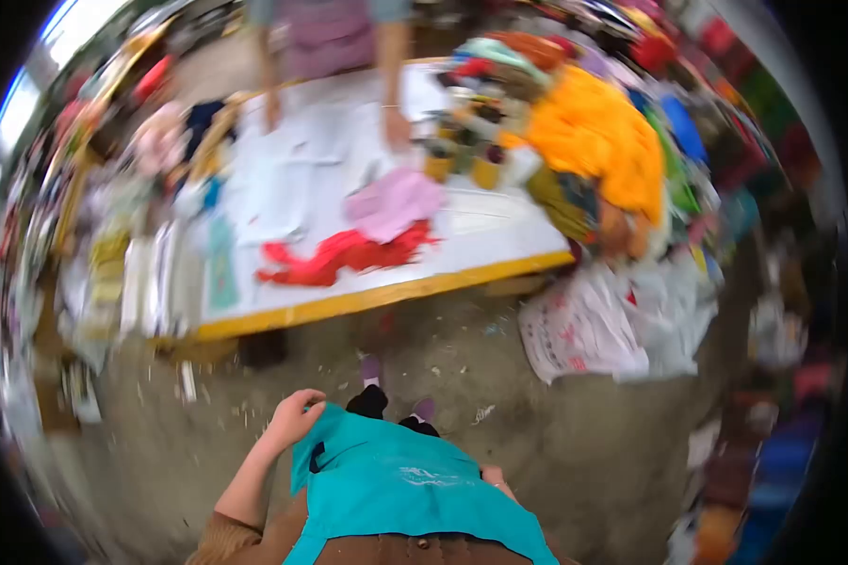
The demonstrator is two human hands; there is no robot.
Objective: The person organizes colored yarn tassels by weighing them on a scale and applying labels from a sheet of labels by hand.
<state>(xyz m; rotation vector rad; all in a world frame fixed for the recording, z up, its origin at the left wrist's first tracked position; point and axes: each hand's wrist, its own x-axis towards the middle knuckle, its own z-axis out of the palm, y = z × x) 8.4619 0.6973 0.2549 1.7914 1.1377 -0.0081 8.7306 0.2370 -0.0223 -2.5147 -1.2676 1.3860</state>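
Observation:
A teal apron (377,480) with a small white print spreads out in front of my body, over brown clothing. My left hand (297,416) is closed on its upper left corner, thumb and fingers pinching the cloth. At the opposite edge, my right hand (497,478) shows only in part; its fingers are hidden by the apron. Beyond the apron are my feet in purple shoes (371,367) on the concrete floor.
A white-topped table (499,221) with a yellow edge stands ahead, bearing red cloth (349,256), pink cloth (394,202) and an orange heap (594,132). Another person's hand (396,127) is over its far side. Filled plastic bags (584,330) sit at right.

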